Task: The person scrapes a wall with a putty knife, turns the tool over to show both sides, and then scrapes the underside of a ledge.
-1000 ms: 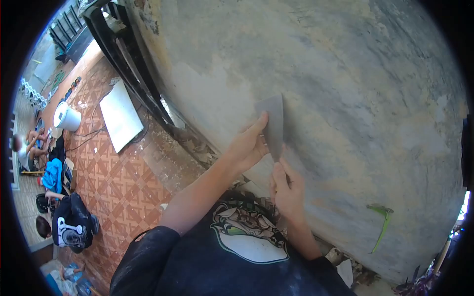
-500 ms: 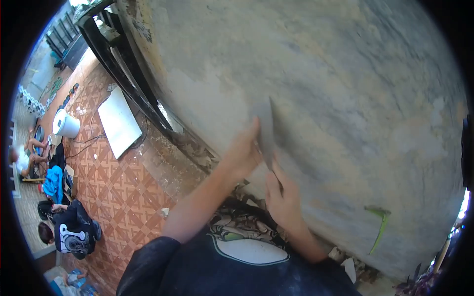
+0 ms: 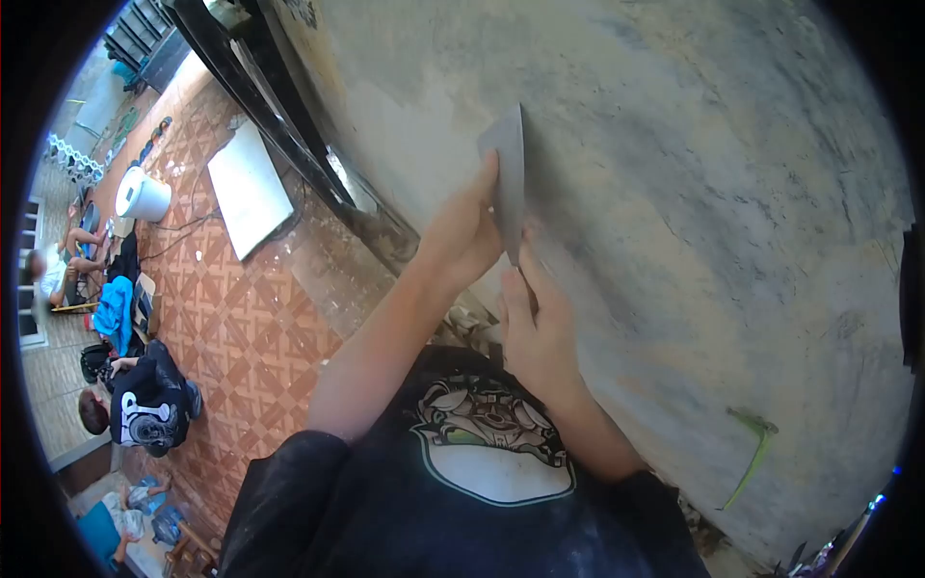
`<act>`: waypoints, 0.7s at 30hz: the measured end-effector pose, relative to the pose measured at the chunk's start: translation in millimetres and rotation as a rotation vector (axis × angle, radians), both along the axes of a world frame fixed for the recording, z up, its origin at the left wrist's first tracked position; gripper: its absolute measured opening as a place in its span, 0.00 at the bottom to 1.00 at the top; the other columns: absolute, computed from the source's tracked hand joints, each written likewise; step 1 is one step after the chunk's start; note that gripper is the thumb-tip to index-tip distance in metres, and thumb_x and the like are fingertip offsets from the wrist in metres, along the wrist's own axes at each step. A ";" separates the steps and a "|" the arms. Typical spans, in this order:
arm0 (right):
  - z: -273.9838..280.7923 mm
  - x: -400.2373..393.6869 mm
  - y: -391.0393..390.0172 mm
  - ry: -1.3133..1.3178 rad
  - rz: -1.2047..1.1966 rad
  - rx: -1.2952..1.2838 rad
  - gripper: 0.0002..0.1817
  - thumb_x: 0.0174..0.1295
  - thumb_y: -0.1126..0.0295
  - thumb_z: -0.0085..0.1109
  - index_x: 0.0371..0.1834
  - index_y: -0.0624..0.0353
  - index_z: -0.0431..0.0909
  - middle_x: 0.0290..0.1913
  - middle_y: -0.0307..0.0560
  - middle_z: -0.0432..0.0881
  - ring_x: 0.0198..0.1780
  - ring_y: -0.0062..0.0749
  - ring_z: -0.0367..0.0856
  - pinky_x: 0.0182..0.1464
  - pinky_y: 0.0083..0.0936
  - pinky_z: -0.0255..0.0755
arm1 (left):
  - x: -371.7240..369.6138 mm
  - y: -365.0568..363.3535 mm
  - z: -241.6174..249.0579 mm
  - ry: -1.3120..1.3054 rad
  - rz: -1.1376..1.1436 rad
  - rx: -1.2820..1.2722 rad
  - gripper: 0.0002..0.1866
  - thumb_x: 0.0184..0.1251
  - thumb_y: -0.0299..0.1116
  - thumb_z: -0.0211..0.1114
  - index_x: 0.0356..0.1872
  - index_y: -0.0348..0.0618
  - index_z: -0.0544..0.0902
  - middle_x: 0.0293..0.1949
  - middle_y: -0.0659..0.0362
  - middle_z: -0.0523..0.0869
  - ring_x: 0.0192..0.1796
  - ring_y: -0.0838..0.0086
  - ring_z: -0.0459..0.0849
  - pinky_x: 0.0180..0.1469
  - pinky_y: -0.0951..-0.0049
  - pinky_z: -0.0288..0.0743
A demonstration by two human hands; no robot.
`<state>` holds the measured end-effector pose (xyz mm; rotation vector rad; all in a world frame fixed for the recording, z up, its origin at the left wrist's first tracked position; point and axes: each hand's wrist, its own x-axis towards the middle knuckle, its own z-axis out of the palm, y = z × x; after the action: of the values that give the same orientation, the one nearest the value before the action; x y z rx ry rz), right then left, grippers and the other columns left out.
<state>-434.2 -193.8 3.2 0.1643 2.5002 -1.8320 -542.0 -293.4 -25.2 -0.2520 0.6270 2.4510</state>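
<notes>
A flat grey metal putty knife stands nearly upright in front of the plastered wall, its broad blade edge-on to me. My left hand is closed on the left side of the blade, with the thumb lying along its face. Lower down, my right hand grips the narrow bottom end of the putty knife, fingers wrapped round it; the handle is mostly hidden there. The wall is patchy grey and cream, with darker smears right of the blade.
A green strip hangs on the wall at lower right. To the left, a dark frame borders the wall. A white board and white bucket stand on the patterned tile floor. Several people sit at far left, one in black.
Both hands and the putty knife have moved up in the view, away from my body. The view has shifted a little, and the blade shows more sharply.
</notes>
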 end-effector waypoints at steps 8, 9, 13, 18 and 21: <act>-6.1 5.7 8.6 -0.065 -0.078 -0.158 0.23 0.73 0.72 0.44 0.70 0.67 0.61 0.25 0.39 0.68 0.25 0.17 0.61 0.27 0.18 0.60 | 13.3 16.1 10.1 0.038 0.034 -0.115 0.22 0.77 0.50 0.47 0.47 0.38 0.73 0.30 0.57 0.78 0.31 0.66 0.80 0.38 0.66 0.77; -10.8 2.3 2.8 0.027 -0.024 -0.127 0.24 0.73 0.71 0.43 0.70 0.66 0.61 0.25 0.39 0.67 0.26 0.15 0.61 0.27 0.17 0.60 | 21.0 10.7 2.2 0.016 0.011 -0.125 0.22 0.77 0.50 0.47 0.47 0.38 0.73 0.30 0.57 0.78 0.31 0.66 0.80 0.38 0.66 0.77; 3.8 47.3 25.2 -0.155 -0.031 -0.284 0.25 0.74 0.69 0.44 0.72 0.66 0.59 0.23 0.34 0.67 0.23 0.13 0.61 0.24 0.14 0.58 | 35.2 25.7 -17.3 0.493 -0.102 -0.639 0.20 0.78 0.48 0.45 0.43 0.39 0.74 0.27 0.58 0.77 0.31 0.68 0.79 0.37 0.67 0.76; 0.8 37.9 5.3 -0.259 -0.098 -0.558 0.26 0.74 0.69 0.43 0.74 0.63 0.56 0.18 0.32 0.64 0.16 0.12 0.59 0.17 0.14 0.55 | 24.6 19.1 -11.1 -0.117 -0.096 -0.018 0.15 0.77 0.48 0.49 0.42 0.48 0.76 0.22 0.62 0.76 0.27 0.68 0.78 0.35 0.65 0.76; -10.4 45.1 0.2 -0.147 -0.150 -0.590 0.26 0.75 0.69 0.42 0.74 0.62 0.56 0.14 0.31 0.62 0.12 0.13 0.57 0.15 0.13 0.54 | 36.5 22.1 -10.7 -0.166 -0.121 -0.019 0.16 0.75 0.50 0.51 0.42 0.48 0.75 0.22 0.62 0.75 0.25 0.69 0.76 0.33 0.66 0.74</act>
<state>-389.1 -193.6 -7.1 0.4489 1.7976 -2.4172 -505.5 -271.3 -35.9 -0.4085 0.5761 2.2816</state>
